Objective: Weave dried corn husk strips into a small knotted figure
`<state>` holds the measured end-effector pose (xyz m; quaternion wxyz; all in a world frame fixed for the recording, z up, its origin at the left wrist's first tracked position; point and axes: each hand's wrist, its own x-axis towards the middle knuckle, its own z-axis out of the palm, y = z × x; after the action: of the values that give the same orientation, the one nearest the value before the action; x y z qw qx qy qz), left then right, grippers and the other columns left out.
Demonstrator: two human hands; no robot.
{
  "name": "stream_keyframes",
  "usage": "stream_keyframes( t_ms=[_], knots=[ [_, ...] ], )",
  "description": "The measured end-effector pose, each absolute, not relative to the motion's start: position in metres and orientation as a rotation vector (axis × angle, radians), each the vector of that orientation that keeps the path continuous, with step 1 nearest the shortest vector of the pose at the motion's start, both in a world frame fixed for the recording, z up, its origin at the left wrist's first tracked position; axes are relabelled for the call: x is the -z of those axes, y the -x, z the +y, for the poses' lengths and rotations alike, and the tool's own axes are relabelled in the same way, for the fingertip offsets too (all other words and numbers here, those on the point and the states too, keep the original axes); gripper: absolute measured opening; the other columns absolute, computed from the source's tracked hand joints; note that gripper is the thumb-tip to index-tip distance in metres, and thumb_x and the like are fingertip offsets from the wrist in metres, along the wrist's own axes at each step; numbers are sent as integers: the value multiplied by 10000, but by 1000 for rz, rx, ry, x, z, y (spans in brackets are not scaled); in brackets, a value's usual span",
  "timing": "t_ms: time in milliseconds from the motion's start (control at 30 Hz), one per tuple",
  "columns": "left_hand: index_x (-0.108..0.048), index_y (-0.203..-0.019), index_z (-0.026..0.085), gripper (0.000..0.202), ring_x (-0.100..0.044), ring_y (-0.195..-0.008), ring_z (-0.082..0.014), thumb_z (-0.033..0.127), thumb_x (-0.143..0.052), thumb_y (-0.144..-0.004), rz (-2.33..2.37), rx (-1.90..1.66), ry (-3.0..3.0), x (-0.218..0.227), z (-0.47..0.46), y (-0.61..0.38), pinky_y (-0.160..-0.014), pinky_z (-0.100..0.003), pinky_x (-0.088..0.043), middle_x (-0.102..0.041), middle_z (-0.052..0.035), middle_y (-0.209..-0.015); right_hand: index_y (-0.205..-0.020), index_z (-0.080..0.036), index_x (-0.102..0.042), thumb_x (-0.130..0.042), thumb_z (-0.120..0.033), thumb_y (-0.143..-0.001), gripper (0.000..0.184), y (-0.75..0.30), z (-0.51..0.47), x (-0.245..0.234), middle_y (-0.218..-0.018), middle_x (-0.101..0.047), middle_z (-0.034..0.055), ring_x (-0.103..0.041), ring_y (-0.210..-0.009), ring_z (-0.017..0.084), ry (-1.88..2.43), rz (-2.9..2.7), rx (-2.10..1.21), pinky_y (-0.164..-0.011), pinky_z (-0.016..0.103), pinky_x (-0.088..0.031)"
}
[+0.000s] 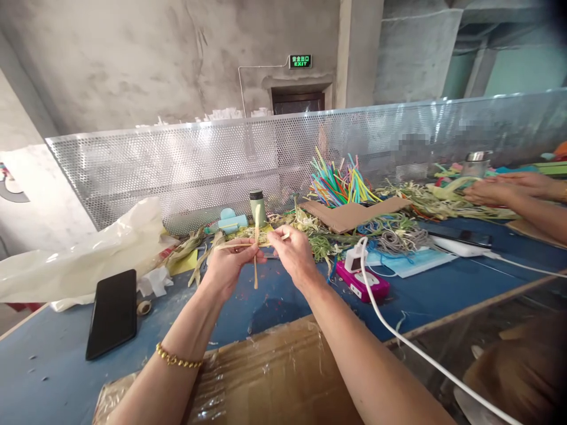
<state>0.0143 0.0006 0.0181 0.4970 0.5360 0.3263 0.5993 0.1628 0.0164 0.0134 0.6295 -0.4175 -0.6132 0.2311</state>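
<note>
Straw-coloured strips [257,226] form a cross between the person's two hands, on the near side of the green bottle [261,204]. One strip has its long axis almost vertical in view: its top points up over the bottle's front, its lower tip straight down, nearer than the bottle. Another lies about level, one end pointing left of the bottle, the other running right into the fingers.

The left hand [225,264], left of the bottle and nearer, pinches the strips at the crossing between thumb and fingers. The right hand [293,252], to the bottle's right and nearer, grips the level strip's right end with thumb and fingertips.

Bright stems [343,184] stand bunched right of the bottle, behind bent cardboard [354,216]. Farther right and nearer than the bottle lies a magenta case [370,288] with a white charger [353,258] on top, a pale blue mask [411,263] beyond it. Another person's hands [500,190] hold a pale husk [456,188] far to the bottle's right. Left of the bottle and nearer lies a black phone [112,316]; plastic sheeting [101,254] lies behind that. Perforated metal [199,171] rises behind the bottle.
</note>
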Motion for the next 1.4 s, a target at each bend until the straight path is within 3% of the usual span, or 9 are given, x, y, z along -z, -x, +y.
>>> stream_keyframes(
  t_ms=[100, 400, 600, 900, 1167, 1400],
  knots=[
    [-765, -740, 110, 230, -679, -594, -196, 261, -872, -603, 880, -1433, -1446, -16, 2, -13, -647, -339, -534, -721, -76, -659, -728, -178, -648, -616, -312, -823, 167, -167, 19, -14, -741, -677, 29, -581, -681, 157, 888, -1586, -435, -656, 269, -431],
    [-770, -739, 100, 208, -657, -609, -169, 293, -815, -675, 830, -1223, -1444, -17, 1, -10, -674, -330, -532, -718, -78, -678, -642, -182, -561, -633, -239, -838, 216, -169, 22, -10, -640, -592, -7, -504, -622, 135, 850, -1724, -396, -631, 258, -376],
    [-724, -657, 114, 220, -634, -565, -149, 314, -813, -676, 899, -1263, -1463, -16, 0, -13, -635, -308, -505, -682, -44, -630, -560, -197, -447, -583, -257, -889, 362, -169, 20, -10, -533, -390, -53, -351, -551, 111, 862, -1747, -332, -560, 260, -271],
    [-701, -598, 131, 222, -603, -547, -131, 309, -755, -718, 949, -1211, -1621, -21, -4, -13, -625, -291, -479, -658, -33, -603, -594, -193, -492, -623, -167, -884, 319, -166, 12, -11, -640, -551, -8, -478, -620, 133, 924, -1754, -47, -624, 267, -315],
    [-682, -516, 151, 280, -565, -540, -129, 283, -693, -762, 1015, -1204, -1797, -21, -6, -14, -601, -277, -451, -645, -41, -540, -579, -195, -465, -641, -140, -891, 362, -162, 10, -12, -653, -562, -1, -473, -620, 139, 982, -1753, 68, -642, 285, -304],
    [-718, -580, 154, 203, -600, -564, -146, 287, -730, -732, 964, -1202, -1687, -17, -3, -14, -615, -287, -470, -680, -45, -587, -602, -191, -539, -679, -147, -871, 307, -166, 22, -8, -663, -614, 1, -532, -651, 145, 959, -1803, -46, -651, 268, -347]
  ],
)
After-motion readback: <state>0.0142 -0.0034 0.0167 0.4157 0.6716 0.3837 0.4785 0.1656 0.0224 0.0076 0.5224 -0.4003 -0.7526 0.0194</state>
